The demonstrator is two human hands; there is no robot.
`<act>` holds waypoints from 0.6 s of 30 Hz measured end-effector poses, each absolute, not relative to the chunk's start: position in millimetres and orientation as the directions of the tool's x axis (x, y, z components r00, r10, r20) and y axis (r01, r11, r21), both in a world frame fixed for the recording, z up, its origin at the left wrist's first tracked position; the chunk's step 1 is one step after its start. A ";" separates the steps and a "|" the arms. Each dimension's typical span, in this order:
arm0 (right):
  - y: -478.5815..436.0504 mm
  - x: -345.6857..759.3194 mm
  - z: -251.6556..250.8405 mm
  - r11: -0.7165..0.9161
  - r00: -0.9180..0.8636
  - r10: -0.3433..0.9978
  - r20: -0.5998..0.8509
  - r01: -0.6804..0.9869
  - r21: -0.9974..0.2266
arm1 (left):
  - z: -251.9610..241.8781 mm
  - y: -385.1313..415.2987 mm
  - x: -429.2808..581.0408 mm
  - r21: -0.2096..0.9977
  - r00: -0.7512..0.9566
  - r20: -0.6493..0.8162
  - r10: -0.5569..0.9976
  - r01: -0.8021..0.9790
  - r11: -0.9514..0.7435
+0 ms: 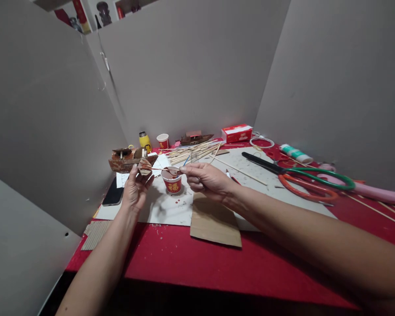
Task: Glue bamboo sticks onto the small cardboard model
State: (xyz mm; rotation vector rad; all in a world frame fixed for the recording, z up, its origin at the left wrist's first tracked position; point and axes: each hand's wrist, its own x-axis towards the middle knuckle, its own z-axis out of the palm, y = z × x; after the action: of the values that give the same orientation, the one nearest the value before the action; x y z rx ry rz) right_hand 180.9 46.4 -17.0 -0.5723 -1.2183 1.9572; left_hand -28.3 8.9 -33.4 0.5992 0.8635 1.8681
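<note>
My left hand [136,191] grips a small wooden model piece [145,166], partly streaked reddish brown, with pale wood showing lower down. Pinched in my right hand [206,179] is a thin brush-like stick [161,169] that points left, its far end at the piece. Whether the tip has bristles is too small to tell. Below the stick stands a red and white paper cup [173,184] with a gold character, and another thin blue stick [186,160] shows by its rim. Just behind my left hand sits a brown wooden model boat [125,163].
A phone [113,192] lies left on the white board [164,215], a cardboard piece [215,221] in front. Behind are wooden sticks [194,152], a second boat [195,138], a yellow bottle [145,141] and a red box [237,133]. Large scissors [303,173] lie right. Grey walls enclose the red-covered table [184,267].
</note>
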 end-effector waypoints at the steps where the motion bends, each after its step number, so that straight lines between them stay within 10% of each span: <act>1: 46.7 180.8 -17.1 -0.266 -0.619 0.786 0.018 -0.364 -0.892 | -33.5 8.9 -28.6 0.776 -0.421 0.041 0.906 -0.558 -0.294; 18: 44.9 175.6 -13.8 -0.163 -0.556 0.826 0.092 -0.392 -0.906 | -35.3 9.6 -29.0 0.777 -0.406 0.027 0.913 -0.567 -0.275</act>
State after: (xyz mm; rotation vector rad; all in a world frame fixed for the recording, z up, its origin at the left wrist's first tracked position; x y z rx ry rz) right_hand 175.6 44.9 -13.8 -0.5508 -1.2419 1.8332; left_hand -29.0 9.6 -35.3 0.5948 0.8615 1.8486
